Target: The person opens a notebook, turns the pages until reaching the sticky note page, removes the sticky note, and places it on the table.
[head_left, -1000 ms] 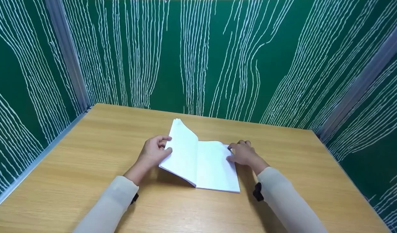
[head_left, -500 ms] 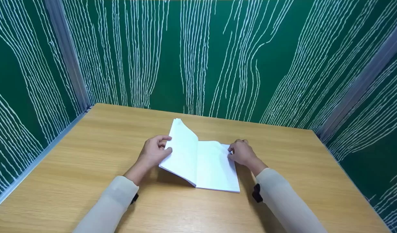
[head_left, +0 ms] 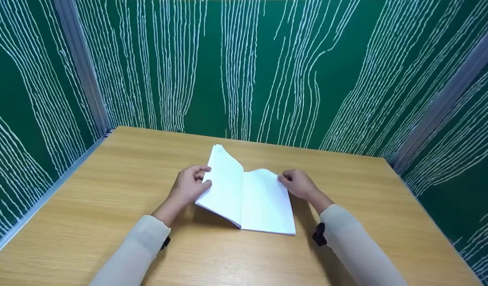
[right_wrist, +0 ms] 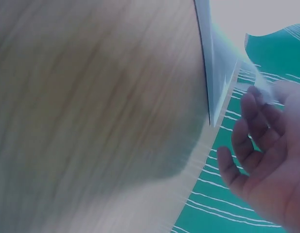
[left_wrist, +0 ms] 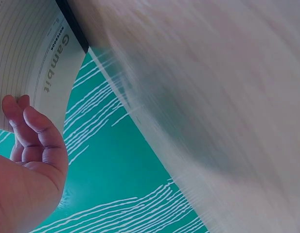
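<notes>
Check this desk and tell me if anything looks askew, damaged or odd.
Nothing damaged or spilled. The notebook lies open, turned a little askew to the table edge. Its left half is propped up by the left hand, and the right hand pinches the top right page by its edge, so that page curves upward. That is handling, not a fault.

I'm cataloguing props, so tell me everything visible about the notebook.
The notebook lies open on the wooden table, pages white, faintly ruled. Its left half is raised, propped by the left hand; its cover reads "Gambit NOTEBOOK" in the left wrist view. The right hand pinches the top right page's far corner, lifting it.
</notes>
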Motion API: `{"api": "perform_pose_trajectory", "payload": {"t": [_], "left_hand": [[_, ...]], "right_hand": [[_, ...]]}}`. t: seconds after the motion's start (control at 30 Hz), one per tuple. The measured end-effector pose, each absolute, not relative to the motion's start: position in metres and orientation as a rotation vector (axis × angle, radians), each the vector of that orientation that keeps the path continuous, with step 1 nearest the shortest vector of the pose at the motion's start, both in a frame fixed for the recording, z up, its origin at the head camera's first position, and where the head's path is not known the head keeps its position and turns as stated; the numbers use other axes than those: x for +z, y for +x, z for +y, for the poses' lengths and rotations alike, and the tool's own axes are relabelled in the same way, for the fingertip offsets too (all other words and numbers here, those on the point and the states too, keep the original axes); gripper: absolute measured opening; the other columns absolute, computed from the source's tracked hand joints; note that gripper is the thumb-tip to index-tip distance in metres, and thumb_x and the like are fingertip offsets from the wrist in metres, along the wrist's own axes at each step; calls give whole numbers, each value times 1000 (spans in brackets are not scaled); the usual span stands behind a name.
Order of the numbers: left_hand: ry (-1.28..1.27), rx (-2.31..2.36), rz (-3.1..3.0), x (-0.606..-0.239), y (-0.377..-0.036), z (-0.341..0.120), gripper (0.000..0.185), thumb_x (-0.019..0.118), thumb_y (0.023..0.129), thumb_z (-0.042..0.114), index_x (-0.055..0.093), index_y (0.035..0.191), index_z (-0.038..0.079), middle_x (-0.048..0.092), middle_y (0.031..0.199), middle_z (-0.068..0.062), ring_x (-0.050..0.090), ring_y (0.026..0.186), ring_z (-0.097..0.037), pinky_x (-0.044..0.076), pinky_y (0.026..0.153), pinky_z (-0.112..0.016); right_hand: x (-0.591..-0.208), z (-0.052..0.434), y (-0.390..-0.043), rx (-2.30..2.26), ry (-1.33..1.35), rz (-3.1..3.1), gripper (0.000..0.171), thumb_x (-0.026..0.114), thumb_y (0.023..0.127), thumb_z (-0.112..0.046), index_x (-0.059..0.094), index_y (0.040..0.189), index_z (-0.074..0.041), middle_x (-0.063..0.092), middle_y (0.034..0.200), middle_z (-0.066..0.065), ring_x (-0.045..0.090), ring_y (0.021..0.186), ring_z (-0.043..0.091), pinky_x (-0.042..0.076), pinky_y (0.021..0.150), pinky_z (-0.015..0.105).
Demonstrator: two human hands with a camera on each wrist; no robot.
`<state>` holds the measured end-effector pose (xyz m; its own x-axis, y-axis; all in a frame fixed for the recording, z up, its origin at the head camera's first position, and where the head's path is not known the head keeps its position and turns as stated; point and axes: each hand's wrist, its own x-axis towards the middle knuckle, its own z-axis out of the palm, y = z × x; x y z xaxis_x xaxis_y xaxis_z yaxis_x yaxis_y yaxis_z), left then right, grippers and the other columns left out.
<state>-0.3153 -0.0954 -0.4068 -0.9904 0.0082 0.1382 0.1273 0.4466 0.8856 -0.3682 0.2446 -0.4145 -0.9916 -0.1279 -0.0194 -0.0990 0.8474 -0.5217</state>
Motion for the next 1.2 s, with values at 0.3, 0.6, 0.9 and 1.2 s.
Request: {"api": "perform_pose_trajectory", "payload": {"t": [0.3, 0.6, 0.9, 1.2], "left_hand": [[-118, -1595, -2568, -407, -315, -96, 34, 70, 83, 18, 66, 117, 17, 56, 82, -1, 49, 80, -18, 42, 78, -30], [-138, -1588, -2552, -407, -316, -94, 34, 69, 82, 14, 67, 116, 13, 49, 72, 1, 47, 74, -16, 39, 74, -30], [-146, -1614, -2545, -410, -316, -94, 33, 69, 83, 16, 66, 116, 14, 50, 74, 0, 48, 72, -16, 42, 72, -29], [-132, -1622, -2537, -411, -317, -94, 30, 68, 86, 19, 66, 115, 15, 58, 83, -2, 49, 77, -16, 43, 72, -28]], "right_hand": [[-408, 236, -362, -990, -383, 2889, 44, 43, 100, -43, 62, 124, -11, 67, 105, 9, 59, 95, 22, 51, 88, 40], [-406, 214, -358, -1008, -521, 2840, 36, 40, 102, -39, 60, 118, -14, 69, 94, 11, 59, 85, 21, 47, 76, 34], [-402, 193, -344, -967, -486, 2818, 30, 45, 101, -35, 57, 126, -23, 66, 106, 6, 60, 94, 21, 50, 81, 37], [-401, 171, -335, -835, -736, 2728, 30, 55, 97, -28, 59, 126, -29, 64, 118, 2, 58, 107, 21, 49, 92, 41]]}}
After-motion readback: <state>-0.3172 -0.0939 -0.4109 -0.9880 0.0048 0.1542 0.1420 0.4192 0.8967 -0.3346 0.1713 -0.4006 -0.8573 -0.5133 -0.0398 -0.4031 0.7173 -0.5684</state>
